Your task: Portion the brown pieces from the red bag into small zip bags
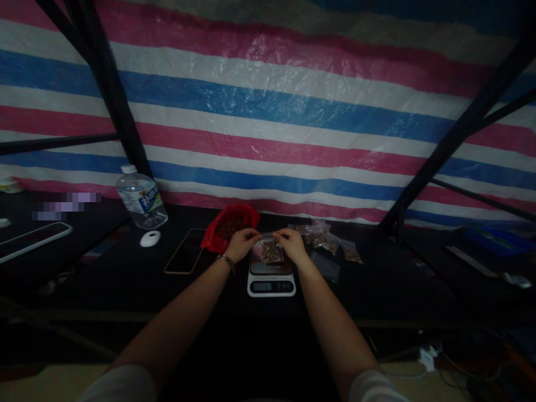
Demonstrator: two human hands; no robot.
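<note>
A small clear zip bag [272, 253] with brown bits in it is over the pan of a white kitchen scale [271, 286]. My left hand [243, 244] pinches the bag's top left corner. At the top right corner, my right hand [291, 244] pinches it too. Behind my left hand lies an open red plastic bag [234, 223] holding more brown bits. Several filled zip bags [324, 241] are heaped beyond my right hand. A flat clear bag [325, 267] lies to the right of the scale. The contents are too small to name exactly.
Left of the red bag is a dark phone [185, 252], with a white mouse [150, 239] and a clear plastic bottle [142, 198] beyond it. Another phone [36, 240] lies far left. A blue tray [498, 241] is far right. Black frame posts [113, 95] stand before a striped sheet [272, 111].
</note>
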